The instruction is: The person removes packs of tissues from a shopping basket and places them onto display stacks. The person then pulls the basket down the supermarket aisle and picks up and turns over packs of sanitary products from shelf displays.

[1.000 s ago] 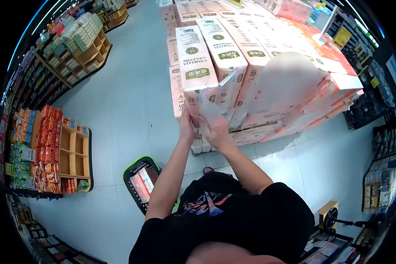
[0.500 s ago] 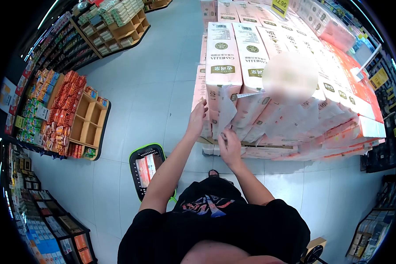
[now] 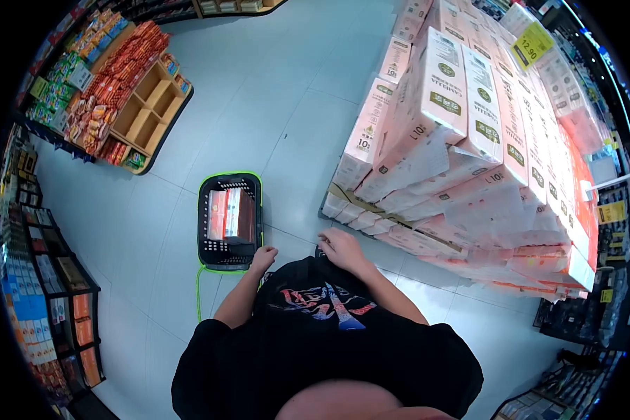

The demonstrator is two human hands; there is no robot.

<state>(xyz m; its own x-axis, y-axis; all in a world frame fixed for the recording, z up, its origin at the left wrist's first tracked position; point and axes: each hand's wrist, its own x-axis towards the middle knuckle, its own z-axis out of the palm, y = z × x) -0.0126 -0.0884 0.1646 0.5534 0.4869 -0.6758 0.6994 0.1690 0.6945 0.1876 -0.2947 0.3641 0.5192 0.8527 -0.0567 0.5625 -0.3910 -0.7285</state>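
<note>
Just right of the basket's near corner, my left hand (image 3: pixel 264 259) hangs with its fingers curled in, nothing visible in them. My right hand (image 3: pixel 339 246) is in front of my black shirt, fingers loosely bent and slightly apart, holding nothing. A black shopping basket (image 3: pixel 201 210) with a green rim rests on the floor to my left; inside lie red and white packages (image 3: pixel 227 213). To the right rises a big stack of pink tissue packs (image 3: pixel 437 105), with torn wrapping film (image 3: pixel 427 157) hanging from its near side. Neither hand touches the stack.
A yellow price sign (image 3: pixel 532 45) stands on the stack. At left is a wooden snack display (image 3: pixel 147 115) with red and green packets. Dark shelves of boxed goods (image 3: pixel 49 294) line the lower left. Pale tiled floor (image 3: pixel 280 140) runs between display and stack.
Both hands have come away from the tissue packs and dropped near my body. The view has turned, so the stack sits further right and the basket shows more fully.
</note>
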